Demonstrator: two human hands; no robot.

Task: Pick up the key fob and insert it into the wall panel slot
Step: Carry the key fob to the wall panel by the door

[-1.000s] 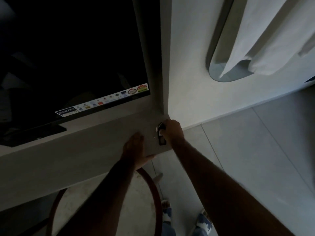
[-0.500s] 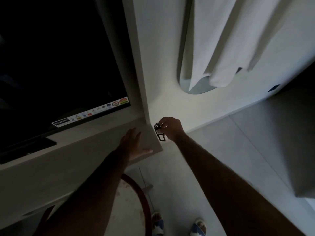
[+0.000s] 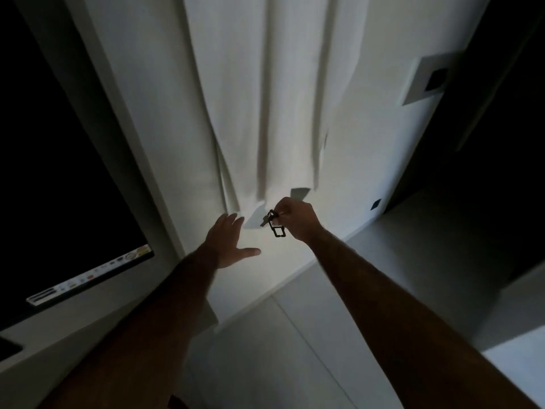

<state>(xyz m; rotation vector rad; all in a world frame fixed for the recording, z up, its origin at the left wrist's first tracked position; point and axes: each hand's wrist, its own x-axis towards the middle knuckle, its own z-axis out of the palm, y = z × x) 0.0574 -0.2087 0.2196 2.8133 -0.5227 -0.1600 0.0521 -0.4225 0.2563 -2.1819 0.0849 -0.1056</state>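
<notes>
Two bare hands reach out in a dim room, one key fob held.

The right hand pinches the dark key fob in mid-air; the left hand is spread wide, empty. Far right, one wall panel; left, one dark screen; white cloth hangs ahead over tiled floor.

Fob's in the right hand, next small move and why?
Probably carry the key fob up and to the right toward the wall panel. The right hand already pinches it, hanging free, well below and left of the panel's dark slot. The left hand is open and empty.
</notes>
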